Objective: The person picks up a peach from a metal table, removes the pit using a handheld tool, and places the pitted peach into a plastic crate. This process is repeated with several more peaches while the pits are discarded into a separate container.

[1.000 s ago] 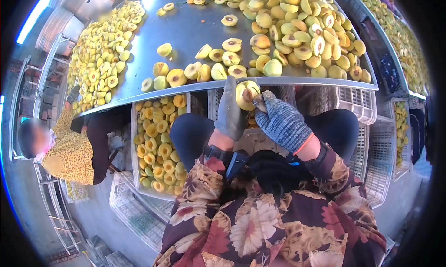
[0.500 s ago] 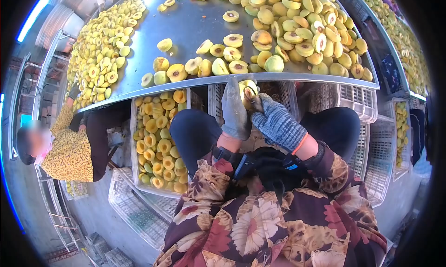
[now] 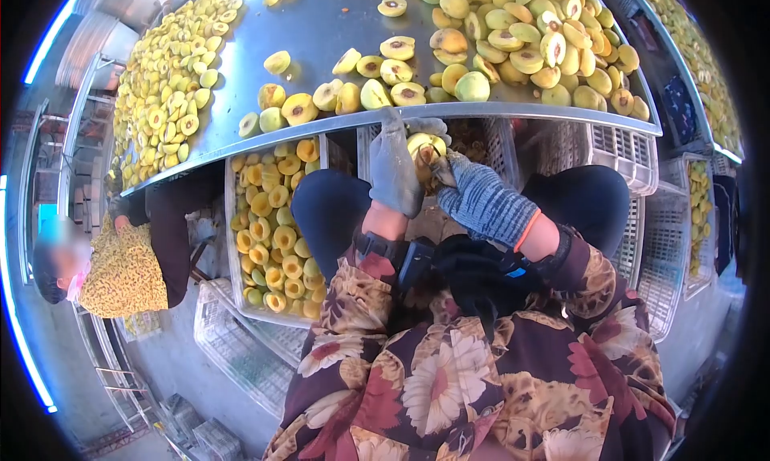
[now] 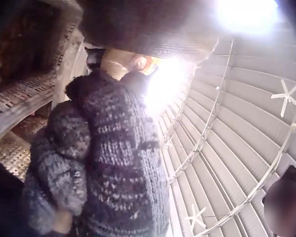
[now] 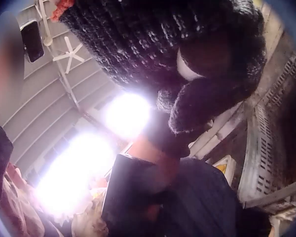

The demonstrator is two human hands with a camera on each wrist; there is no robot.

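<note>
A halved yellow-green peach point(image 3: 425, 150) sits in my left hand point(image 3: 393, 168), its brown centre towards my right hand. The left hand wears a smooth grey glove and grips the fruit just below the table edge. My right hand point(image 3: 489, 200), in a blue-grey knitted glove, is curled round a small tool, mostly hidden, with its fingertips at the peach's centre. In the left wrist view the peach point(image 4: 116, 64) shows above the knitted knuckles. A pale curved piece point(image 5: 187, 69) shows between the right glove's fingers in the right wrist view; I cannot tell whether it belongs to the tool.
In front is a metal table point(image 3: 241, 68), with a heap of peach halves point(image 3: 525, 32) at right and another point(image 3: 164, 84) at left. A crate point(image 3: 235, 264) of hollowed halves stands left of my knees. White crates point(image 3: 622, 160) stand at right. Another person point(image 3: 124, 264) sits at left.
The peach half has turned and tilted in the left hand while the right hand stays at its centre. The table edge sits slightly higher in the head view.
</note>
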